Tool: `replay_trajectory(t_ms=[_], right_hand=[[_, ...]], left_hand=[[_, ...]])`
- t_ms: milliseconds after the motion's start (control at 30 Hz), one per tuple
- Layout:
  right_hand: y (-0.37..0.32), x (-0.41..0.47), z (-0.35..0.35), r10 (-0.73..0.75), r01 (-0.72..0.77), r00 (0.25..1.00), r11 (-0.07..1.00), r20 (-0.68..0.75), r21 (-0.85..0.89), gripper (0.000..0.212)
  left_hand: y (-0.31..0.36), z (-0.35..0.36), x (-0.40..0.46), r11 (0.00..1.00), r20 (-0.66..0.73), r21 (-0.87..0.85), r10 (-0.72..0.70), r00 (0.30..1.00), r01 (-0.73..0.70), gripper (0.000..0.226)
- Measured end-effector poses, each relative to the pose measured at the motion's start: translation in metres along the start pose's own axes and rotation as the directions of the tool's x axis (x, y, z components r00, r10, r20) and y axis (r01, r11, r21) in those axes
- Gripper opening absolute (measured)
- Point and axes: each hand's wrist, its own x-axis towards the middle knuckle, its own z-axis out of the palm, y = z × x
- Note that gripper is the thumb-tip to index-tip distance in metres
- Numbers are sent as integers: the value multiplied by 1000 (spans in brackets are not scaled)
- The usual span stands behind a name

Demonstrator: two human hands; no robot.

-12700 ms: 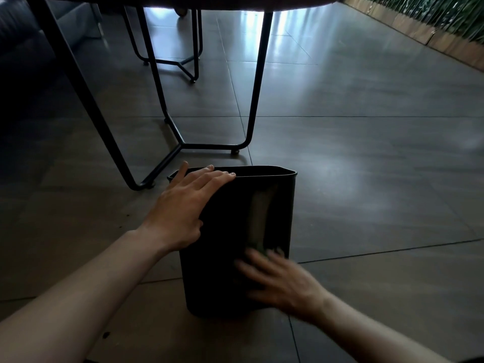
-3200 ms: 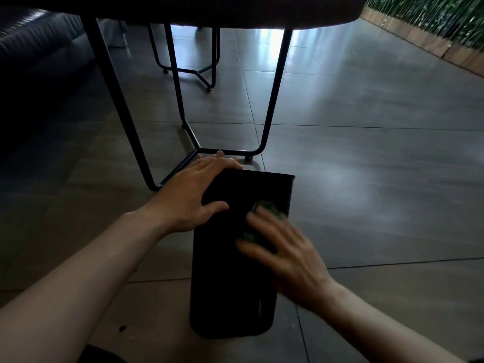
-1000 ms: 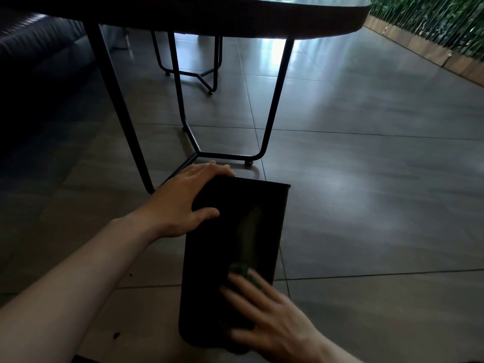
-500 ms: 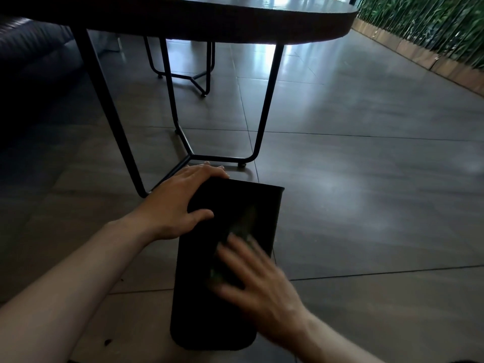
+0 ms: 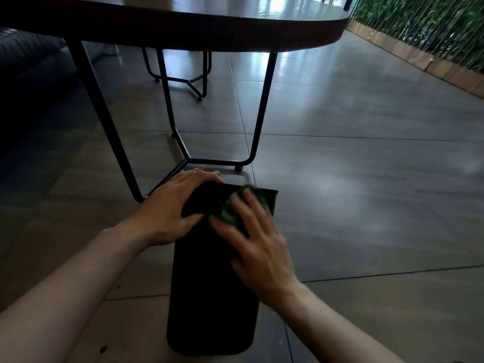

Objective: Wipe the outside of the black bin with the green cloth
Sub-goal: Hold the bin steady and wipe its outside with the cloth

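On the floor: black bin (image 5: 209,297) before me, rim near the table leg (image 5: 262,108).
My left hand (image 5: 170,208): fingers curl over the rim's left corner, gripping it.
My right hand (image 5: 258,247): fingers spread flat, pressing the green cloth (image 5: 228,214) on the bin's upper side.

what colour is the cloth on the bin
The cloth is green, seen in the head view under the right hand.

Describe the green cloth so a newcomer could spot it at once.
In front of the dark round-ended table, on the tiled floor, is a tall black rectangular bin. Near its top edge the right hand presses a crumpled green cloth, the only green on the bin's black wall.
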Motion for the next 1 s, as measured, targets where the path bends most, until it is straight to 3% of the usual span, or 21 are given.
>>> replay_trajectory(t_ms=[133, 200, 267, 333, 433, 500, 567, 633, 700, 767, 833, 900, 1000], right_hand=[[-17, -76, 23, -361, 371, 916, 928, 176, -26, 27], [-16, -92, 20, -454, 475, 862, 878, 225, -49, 23], [-8, -77, 11, -386, 399, 904, 916, 182, -40, 28], [-1, -43, 0, -136, 138, 988, 990, 73, -23, 38], [-3, 1, -9, 201, -199, 979, 979, -37, 41, 51], [-13, -3, -1, 151, -151, 988, 988, -30, 12, 49], [-22, -32, 13, -73, 74, 996, 997, 44, -38, 37], [-27, -65, 17, -293, 305, 944, 950, 150, -62, 26], [-22, -77, 13, -382, 402, 904, 912, 193, -77, 26], [-16, -64, 5, -277, 291, 950, 953, 141, -86, 31], [-14, -31, -3, -29, 31, 999, 998, 23, -61, 38], [-16, 1, -9, 142, -144, 988, 989, -51, -23, 43], [-26, 5, 0, 101, -103, 994, 994, -48, -32, 42]], left_hand=[[-4, -3, -5, 999, 31, -2, -32, 999, 32, 76], [-2, -1, -5, 1000, 34, -12, -18, 999, 18, 75], [-1, -1, -4, 1000, 23, -10, -7, 1000, 7, 75], [-1, -1, -4, 1000, 17, -1, -18, 1000, 18, 75], [0, -2, -3, 999, 27, -14, -35, 999, 35, 75], [-3, -4, -5, 998, 25, -15, -53, 998, 53, 75], [-7, -7, -8, 997, 29, -14, -70, 997, 71, 75], [-8, -9, -12, 997, 39, -19, -70, 997, 70, 74], [-6, -7, -13, 999, 44, -27, -42, 998, 43, 74], [-4, -4, -11, 999, 39, -28, -23, 999, 24, 74], [-1, -4, -7, 999, 33, -30, -26, 999, 27, 72], [1, -3, -5, 999, 28, -43, -6, 1000, 8, 66], [-4, -4, -7, 997, 27, -73, -13, 1000, 15, 63]])
